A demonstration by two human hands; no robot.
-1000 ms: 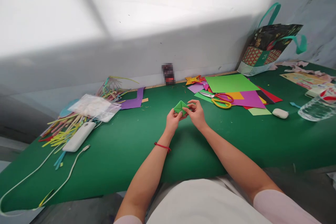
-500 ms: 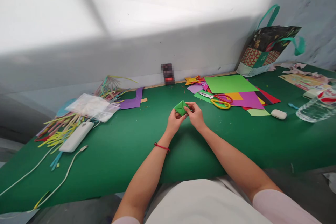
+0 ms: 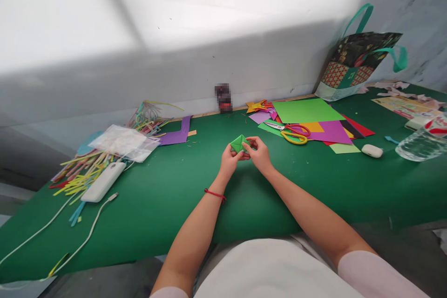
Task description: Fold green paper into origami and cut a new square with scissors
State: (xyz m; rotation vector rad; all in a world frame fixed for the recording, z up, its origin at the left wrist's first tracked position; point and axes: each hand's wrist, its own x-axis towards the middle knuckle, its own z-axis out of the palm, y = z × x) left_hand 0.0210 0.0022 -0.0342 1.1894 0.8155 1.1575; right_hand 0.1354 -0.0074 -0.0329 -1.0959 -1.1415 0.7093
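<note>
Folded green paper [image 3: 238,143]: right at centre stage, a small creased piece up in the fingers, over the green table [image 3: 167,214].
Left hand [image 3: 229,160]: in tight, fingers curled round the paper's left and lower side, thumb at the near edge, hardly any gap beyond the paper itself.
Right hand [image 3: 259,152]: in from the other side, thumb and fingers nearly closed in a pinch at the paper's right edge; the fingertips behind it are hidden, so their exact placing is hard to call.
Red bracelet [image 3: 214,194]: bright on the left wrist.
Scissors [image 3: 296,133]: lying beyond the right hand, one red loop, one yellow, blades pointing left, on top of coloured paper.
Bright green sheet [image 3: 307,111]: spread across the stack, with a magenta sheet [image 3: 335,132] showing at its near side.
Paper stars [image 3: 256,106]: bunched just left of that stack, orange and pink.
White case [image 3: 372,151]: small and rounded, with a clear bottle [image 3: 422,142] tipped over near it.
White power bank [image 3: 104,181]: over on the left, resting against yellow strips [image 3: 75,184].
Patterned bag [image 3: 356,67]: upright at the back right, teal handles on show.
</note>
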